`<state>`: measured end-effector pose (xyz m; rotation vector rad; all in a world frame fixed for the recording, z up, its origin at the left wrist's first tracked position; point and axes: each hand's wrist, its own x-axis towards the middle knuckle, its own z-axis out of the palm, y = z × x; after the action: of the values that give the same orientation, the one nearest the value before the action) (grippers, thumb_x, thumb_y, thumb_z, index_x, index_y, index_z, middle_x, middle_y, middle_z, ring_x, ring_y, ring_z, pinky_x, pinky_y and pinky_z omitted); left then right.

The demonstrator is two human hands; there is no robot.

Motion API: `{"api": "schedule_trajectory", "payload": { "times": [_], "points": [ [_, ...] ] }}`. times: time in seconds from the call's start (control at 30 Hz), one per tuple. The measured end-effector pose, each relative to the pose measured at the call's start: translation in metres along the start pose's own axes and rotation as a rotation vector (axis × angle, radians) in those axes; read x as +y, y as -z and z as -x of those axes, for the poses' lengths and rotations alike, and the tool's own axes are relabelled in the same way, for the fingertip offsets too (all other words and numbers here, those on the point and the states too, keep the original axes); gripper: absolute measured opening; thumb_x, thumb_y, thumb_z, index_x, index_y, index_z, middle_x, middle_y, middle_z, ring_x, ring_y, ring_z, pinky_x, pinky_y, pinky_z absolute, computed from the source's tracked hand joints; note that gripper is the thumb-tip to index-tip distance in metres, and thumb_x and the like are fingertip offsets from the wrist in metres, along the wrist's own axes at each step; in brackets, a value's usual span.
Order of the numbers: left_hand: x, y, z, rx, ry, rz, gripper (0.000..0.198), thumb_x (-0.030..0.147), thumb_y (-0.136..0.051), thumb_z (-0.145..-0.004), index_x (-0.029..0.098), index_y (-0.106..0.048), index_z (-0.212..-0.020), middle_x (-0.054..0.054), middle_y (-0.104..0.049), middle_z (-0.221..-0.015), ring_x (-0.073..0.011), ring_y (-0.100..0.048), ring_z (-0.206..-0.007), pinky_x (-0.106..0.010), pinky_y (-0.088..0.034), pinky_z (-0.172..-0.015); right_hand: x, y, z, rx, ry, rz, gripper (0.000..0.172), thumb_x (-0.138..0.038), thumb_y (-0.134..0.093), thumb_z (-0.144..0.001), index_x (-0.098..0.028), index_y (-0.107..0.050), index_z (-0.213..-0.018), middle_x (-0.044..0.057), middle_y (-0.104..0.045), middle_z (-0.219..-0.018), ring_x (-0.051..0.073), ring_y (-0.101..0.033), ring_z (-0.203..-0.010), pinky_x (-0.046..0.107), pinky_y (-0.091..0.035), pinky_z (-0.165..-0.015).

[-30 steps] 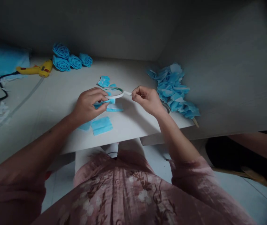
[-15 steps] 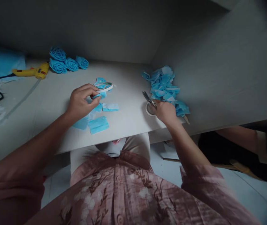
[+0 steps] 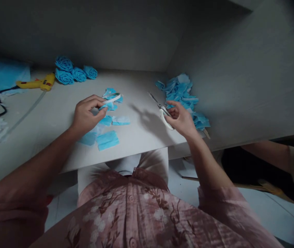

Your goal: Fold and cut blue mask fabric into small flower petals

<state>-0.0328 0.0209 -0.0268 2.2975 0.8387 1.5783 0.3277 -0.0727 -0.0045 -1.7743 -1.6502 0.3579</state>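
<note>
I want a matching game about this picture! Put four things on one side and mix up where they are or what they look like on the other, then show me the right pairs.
Things:
1. scissors
2. glue gun
3. tape roll
4. flowers

Places and looks:
A. in the left hand
B. blue, four grouped together
C. in the right hand
D. yellow, with a dark cord

Right pairs: 1-C, 2-D, 3-A, 4-B
</note>
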Motion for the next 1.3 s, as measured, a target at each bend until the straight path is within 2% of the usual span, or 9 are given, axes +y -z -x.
{"api": "schedule_trajectory", "payload": {
  "times": [0.07,0.13,0.3,0.43,0.5,0.63,0.77,1.03,1.3],
  "points": [
    [0.001,0.0,0.0,-0.018,0.029,0.012,0.017,0.026,-0.071,-0.088,0.025,-0.062,-0.074,-0.002,-0.077,-0.09,-0.0205,-0.074,-0.084,-0.038,-0.058,-0.077,-0.005,-0.006,0.001,0.004,0.071,-0.209,0.074,-0.055,-0.082,-0.078,-0.018,-0.067,-0.14,0.007,-0.077,-0.102,0.023,-0.073,-0.09,0.038,-0.059,-0.086],
    [0.002,0.001,-0.001,-0.049,0.061,0.024,0.016,0.027,-0.071,-0.087,0.026,-0.063,-0.074,-0.003,-0.078,-0.092,-0.0233,-0.075,-0.088,-0.041,-0.059,-0.081,-0.012,-0.016,0.002,-0.024,0.101,-0.288,0.076,-0.06,-0.085,-0.074,-0.017,-0.071,-0.135,0.008,-0.076,-0.106,0.023,-0.071,-0.094,0.039,-0.059,-0.09],
    [0.004,0.002,-0.001,-0.052,0.082,-0.008,0.014,0.03,-0.071,-0.087,0.027,-0.064,-0.075,-0.003,-0.078,-0.092,-0.0232,-0.076,-0.091,-0.041,-0.061,-0.083,-0.03,-0.043,0.004,-0.166,0.137,-0.311,0.083,-0.07,-0.071,-0.085,-0.017,-0.058,-0.148,0.014,-0.076,-0.119,0.027,-0.071,-0.1,0.047,-0.057,-0.096],
    [0.002,0.002,0.001,-0.003,0.015,-0.013,0.013,0.025,-0.072,-0.089,0.024,-0.066,-0.077,0.0,-0.078,-0.091,-0.0187,-0.075,-0.085,-0.037,-0.059,-0.076,-0.046,-0.06,0.002,-0.235,0.193,-0.269,0.077,-0.067,-0.074,-0.084,-0.021,-0.056,-0.143,0.017,-0.071,-0.138,0.033,-0.07,-0.12,0.051,-0.053,-0.108],
    [0.002,0.002,0.001,0.006,-0.005,-0.013,0.011,0.025,-0.073,-0.089,0.023,-0.067,-0.079,0.002,-0.077,-0.091,-0.0173,-0.075,-0.085,-0.035,-0.058,-0.075,-0.053,-0.067,0.0,-0.239,0.188,-0.247,0.074,-0.064,-0.076,-0.082,-0.022,-0.057,-0.14,0.018,-0.07,-0.14,0.034,-0.069,-0.122,0.051,-0.053,-0.108],
    [0.007,0.003,0.0,0.001,0.058,-0.027,0.015,0.028,-0.072,-0.089,0.024,-0.066,-0.076,-0.002,-0.079,-0.091,-0.02,-0.075,-0.085,-0.036,-0.059,-0.078,-0.06,-0.078,-0.005,-0.234,0.153,-0.212,0.067,-0.058,-0.077,-0.081,-0.021,-0.059,-0.134,0.017,-0.072,-0.133,0.034,-0.071,-0.114,0.049,-0.055,-0.101],
    [0.011,0.002,0.002,-0.045,0.091,-0.057,0.015,0.03,-0.07,-0.09,0.025,-0.066,-0.077,-0.004,-0.079,-0.093,-0.0216,-0.075,-0.087,-0.037,-0.061,-0.082,-0.065,-0.083,-0.011,-0.257,0.195,-0.177,0.064,-0.054,-0.076,-0.083,-0.02,-0.06,-0.135,0.016,-0.074,-0.129,0.034,-0.07,-0.113,0.049,-0.055,-0.1],
    [0.011,-0.002,0.009,-0.093,0.022,-0.03,0.008,0.025,-0.072,-0.09,0.024,-0.069,-0.083,-0.005,-0.081,-0.1,-0.0211,-0.077,-0.09,-0.036,-0.061,-0.083,-0.078,-0.089,-0.022,-0.259,0.199,-0.163,0.07,-0.061,-0.073,-0.086,-0.02,-0.06,-0.141,0.014,-0.075,-0.125,0.029,-0.07,-0.1,0.043,-0.054,-0.093],
    [0.012,-0.003,0.009,-0.069,-0.008,-0.025,0.008,0.021,-0.072,-0.091,0.021,-0.071,-0.083,-0.005,-0.081,-0.097,-0.0189,-0.077,-0.088,-0.031,-0.059,-0.08,-0.071,-0.098,-0.024,-0.156,0.17,-0.362,0.068,-0.068,-0.074,-0.084,-0.017,-0.072,-0.129,0.002,-0.072,-0.085,0.015,-0.057,-0.071,0.03,-0.049,-0.074]
  ]
}}
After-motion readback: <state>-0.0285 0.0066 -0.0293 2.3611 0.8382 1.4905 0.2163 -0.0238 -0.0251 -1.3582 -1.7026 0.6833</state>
